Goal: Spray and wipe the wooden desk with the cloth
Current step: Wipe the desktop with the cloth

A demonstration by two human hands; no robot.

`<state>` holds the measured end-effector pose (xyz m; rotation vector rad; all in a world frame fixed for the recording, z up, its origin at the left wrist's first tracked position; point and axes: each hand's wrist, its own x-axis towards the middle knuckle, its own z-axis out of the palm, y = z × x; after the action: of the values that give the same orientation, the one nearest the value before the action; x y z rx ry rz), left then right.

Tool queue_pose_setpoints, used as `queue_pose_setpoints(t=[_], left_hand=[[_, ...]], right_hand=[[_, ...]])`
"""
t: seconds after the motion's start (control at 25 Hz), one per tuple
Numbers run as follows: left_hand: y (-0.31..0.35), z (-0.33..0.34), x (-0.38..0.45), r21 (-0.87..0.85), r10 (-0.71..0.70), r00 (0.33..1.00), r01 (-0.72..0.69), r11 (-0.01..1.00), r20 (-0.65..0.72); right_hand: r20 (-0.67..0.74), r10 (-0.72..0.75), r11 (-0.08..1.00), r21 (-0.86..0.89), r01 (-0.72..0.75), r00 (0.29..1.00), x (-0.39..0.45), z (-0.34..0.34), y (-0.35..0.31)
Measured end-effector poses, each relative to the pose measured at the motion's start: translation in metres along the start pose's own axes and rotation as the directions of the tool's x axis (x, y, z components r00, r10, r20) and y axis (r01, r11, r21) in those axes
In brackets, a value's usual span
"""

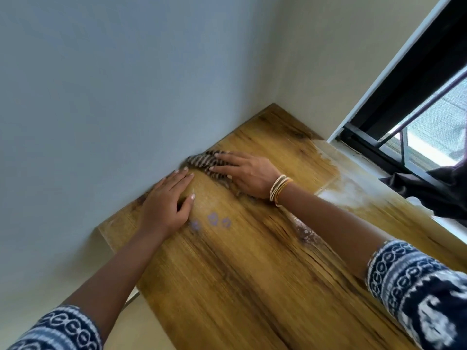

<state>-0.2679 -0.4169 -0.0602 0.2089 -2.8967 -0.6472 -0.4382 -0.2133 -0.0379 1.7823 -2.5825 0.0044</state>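
The wooden desk (242, 269) runs along a pale wall, its grain streaked yellow and brown. A striped brown-and-white cloth (206, 161) lies on it close to the wall. My right hand (246, 174), bangles at the wrist, presses flat on the cloth with fingers spread. My left hand (168, 200) rests palm down on the bare wood just left of the cloth, fingertips near the wall, holding nothing. No spray bottle is in view.
The pale wall (126, 97) borders the desk's far side. A dark-framed window (417, 117) with a grille stands at the right, a dark fabric (434, 188) draped over its sill. Small purple marks (213, 219) dot the wood by my left hand.
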Motion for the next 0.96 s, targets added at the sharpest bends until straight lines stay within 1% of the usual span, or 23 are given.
queue_pose_setpoints(t=[0.04, 0.08, 0.12, 0.16, 0.2, 0.24, 0.28, 0.32, 0.36, 0.4, 0.44, 0.48, 0.56, 0.6, 0.64, 0.68, 0.72, 0.76, 0.8, 0.84, 0.88, 0.92, 0.96], left_hand=[[-0.001, 0.0, 0.001, -0.006, -0.004, 1.0, 0.004, 1.0, 0.001], [-0.001, 0.0, 0.001, -0.011, -0.007, 1.0, 0.007, 1.0, 0.004], [-0.001, 0.001, 0.001, -0.013, -0.01, 1.0, 0.01, 1.0, 0.006], [-0.001, 0.001, 0.001, -0.015, -0.011, 1.0, 0.011, 1.0, 0.005], [-0.001, 0.002, 0.001, -0.015, -0.014, 1.0, 0.014, 1.0, 0.004], [-0.001, 0.003, 0.001, -0.012, -0.016, 1.0, 0.016, 1.0, 0.004], [-0.001, 0.003, 0.001, -0.009, -0.015, 1.0, 0.015, 1.0, 0.004], [-0.002, 0.003, 0.001, -0.008, -0.014, 1.0, 0.014, 1.0, 0.001], [-0.002, 0.003, 0.001, -0.008, -0.015, 1.0, 0.015, 1.0, -0.003], [-0.003, 0.003, 0.001, -0.008, -0.013, 1.0, 0.013, 1.0, -0.005], [-0.002, 0.003, 0.001, -0.006, -0.009, 1.0, 0.009, 1.0, -0.005], [-0.002, 0.003, 0.001, -0.003, -0.007, 1.0, 0.007, 1.0, -0.004], [-0.003, 0.004, 0.001, -0.002, -0.002, 1.0, 0.002, 1.0, -0.005], [-0.003, 0.004, 0.001, -0.004, 0.002, 1.0, -0.002, 1.0, -0.006], [-0.003, 0.004, 0.001, -0.004, 0.003, 1.0, -0.003, 1.0, -0.007], [-0.003, 0.004, 0.001, 0.004, 0.003, 1.0, -0.003, 1.0, -0.007], [-0.002, 0.004, 0.002, 0.014, 0.002, 1.0, -0.002, 1.0, -0.008], [-0.002, 0.004, 0.002, 0.02, -0.001, 1.0, 0.001, 1.0, -0.01], [-0.002, 0.004, 0.002, 0.019, -0.003, 1.0, 0.003, 1.0, -0.012], [-0.002, 0.003, 0.002, 0.011, -0.004, 1.0, 0.004, 1.0, -0.014], [-0.003, 0.004, 0.001, 0.001, -0.002, 1.0, 0.002, 1.0, -0.011], [-0.003, 0.004, 0.001, -0.002, -0.001, 1.0, 0.001, 1.0, -0.006], [-0.003, 0.004, 0.001, -0.003, 0.0, 1.0, 0.0, 1.0, -0.005]], right_hand=[[0.007, 0.089, 0.996, -0.019, -0.088, 0.996, 0.007, -0.002, 0.018], [0.003, 0.23, 0.972, -0.045, -0.23, 0.973, 0.015, -0.003, 0.041], [0.009, 0.395, 0.917, -0.064, -0.394, 0.918, 0.022, -0.003, 0.066], [0.036, 0.547, 0.836, -0.065, -0.545, 0.836, 0.028, -0.003, 0.09], [0.064, 0.663, 0.749, -0.038, -0.662, 0.746, 0.033, -0.002, 0.111], [0.078, 0.743, 0.667, -0.006, -0.745, 0.664, 0.037, -0.001, 0.126], [0.074, 0.799, 0.598, 0.009, -0.801, 0.597, 0.041, 0.0, 0.135], [0.064, 0.832, 0.552, 0.007, -0.834, 0.551, 0.045, 0.0, 0.138], [0.061, 0.844, 0.534, -0.007, -0.846, 0.532, 0.049, -0.001, 0.135], [0.063, 0.841, 0.539, -0.022, -0.842, 0.537, 0.052, -0.004, 0.126], [0.057, 0.823, 0.567, -0.028, -0.823, 0.565, 0.053, -0.008, 0.115], [0.046, 0.789, 0.615, -0.03, -0.788, 0.613, 0.05, -0.011, 0.102], [-0.001, 0.66, 0.75, -0.048, -0.659, 0.751, 0.039, -0.009, 0.064], [-0.031, 0.555, 0.83, -0.045, -0.556, 0.831, 0.03, -0.006, 0.038], [-0.037, 0.417, 0.908, -0.025, -0.418, 0.908, 0.02, -0.003, 0.01], [-0.033, 0.264, 0.964, -0.003, -0.265, 0.964, 0.01, 0.001, -0.013], [-0.022, 0.134, 0.991, 0.005, -0.134, 0.991, 0.003, 0.004, -0.025], [-0.003, 0.047, 0.999, 0.006, -0.047, 0.999, 0.003, 0.005, -0.022], [0.008, 0.027, 1.0, 0.0, -0.027, 1.0, 0.006, 0.004, -0.011], [0.012, 0.092, 0.996, -0.012, -0.092, 0.996, 0.013, 0.0, 0.007], [0.011, 0.213, 0.977, -0.024, -0.213, 0.977, 0.02, -0.002, 0.028], [0.009, 0.356, 0.934, -0.032, -0.355, 0.935, 0.023, -0.005, 0.052], [0.004, 0.483, 0.876, -0.028, -0.482, 0.876, 0.025, -0.006, 0.075]])
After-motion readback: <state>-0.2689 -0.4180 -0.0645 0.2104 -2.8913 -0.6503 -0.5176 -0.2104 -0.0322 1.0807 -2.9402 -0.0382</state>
